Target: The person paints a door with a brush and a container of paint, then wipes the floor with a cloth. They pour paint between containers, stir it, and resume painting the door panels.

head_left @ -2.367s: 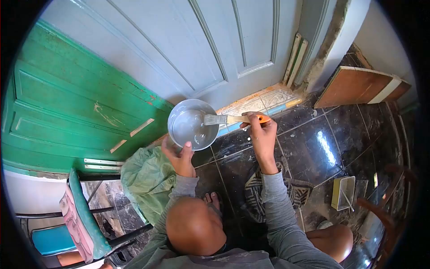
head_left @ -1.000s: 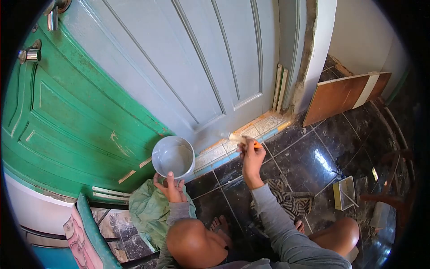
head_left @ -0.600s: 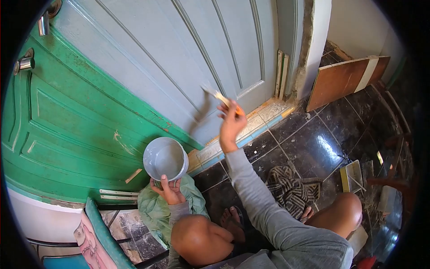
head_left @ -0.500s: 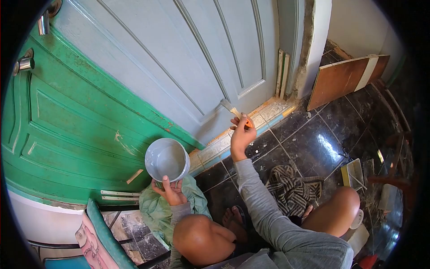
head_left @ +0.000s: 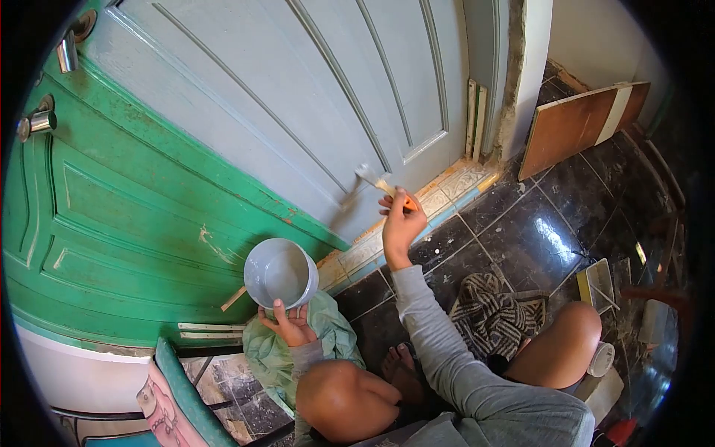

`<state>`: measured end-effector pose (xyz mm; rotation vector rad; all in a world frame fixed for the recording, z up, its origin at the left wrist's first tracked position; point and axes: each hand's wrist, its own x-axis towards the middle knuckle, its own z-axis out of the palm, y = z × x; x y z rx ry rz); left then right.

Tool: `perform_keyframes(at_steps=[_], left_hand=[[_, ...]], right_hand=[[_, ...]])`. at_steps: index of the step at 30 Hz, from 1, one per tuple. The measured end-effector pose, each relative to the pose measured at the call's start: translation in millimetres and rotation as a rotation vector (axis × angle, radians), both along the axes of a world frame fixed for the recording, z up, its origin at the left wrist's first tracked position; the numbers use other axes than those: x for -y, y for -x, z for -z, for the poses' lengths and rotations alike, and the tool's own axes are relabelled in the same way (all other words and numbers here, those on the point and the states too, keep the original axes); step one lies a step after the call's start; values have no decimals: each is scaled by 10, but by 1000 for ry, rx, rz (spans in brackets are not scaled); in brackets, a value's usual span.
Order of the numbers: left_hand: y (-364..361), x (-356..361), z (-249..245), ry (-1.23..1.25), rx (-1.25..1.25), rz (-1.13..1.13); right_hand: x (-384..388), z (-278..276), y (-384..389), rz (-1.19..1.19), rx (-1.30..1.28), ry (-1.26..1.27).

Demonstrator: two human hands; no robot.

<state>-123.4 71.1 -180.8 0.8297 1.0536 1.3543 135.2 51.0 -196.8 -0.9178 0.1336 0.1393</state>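
In my right hand [head_left: 403,223] is a paintbrush [head_left: 385,186] with an orange-and-pale handle, its bristles up against the lower part of a grey-painted door [head_left: 298,97]. My left hand [head_left: 288,324] holds a round whitish tub [head_left: 258,270] from below, thumb on its near side. Grey paint coats the inside of the tub. Beneath that hand a pale green cloth [head_left: 334,328] is bunched beside my knee. To the left stands a green door panel [head_left: 141,216] with scuffed patches.
A patterned towel [head_left: 495,313] lies crumpled on the dark tiled floor [head_left: 514,223]. A brown board [head_left: 570,130] leans at the right, with a small rectangular tray [head_left: 598,287] nearer me. Metal door handles [head_left: 39,121] stick out at upper left. A tiled sill [head_left: 439,195] runs below the door.
The brush has shifted slightly up and left over the grey door, its bristles now turned more toward me. The whole view has moved a little; the tub remains in my left hand.
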Motion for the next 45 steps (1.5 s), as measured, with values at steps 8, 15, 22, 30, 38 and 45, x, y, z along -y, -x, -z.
perform_keyframes(at_steps=[8, 15, 22, 30, 38, 45], left_hand=[[89, -107, -68, -24, 21, -17], [112, -136, -58, -5, 27, -10], [124, -165, -10, -1, 35, 7], [179, -211, -5, 12, 13, -7], [218, -244, 24, 12, 25, -7], [248, -258, 30, 0, 25, -9]], right_hand=[[-201, -1772, -125, -6, 431, -277], [-156, 78, 272, 7, -22, -79], [-278, -1345, 79, 10, 363, -69], [-280, 81, 347, 1, 41, -109], [-336, -1261, 320, 18, 367, -131], [-359, -130, 538, 2, 106, -120]])
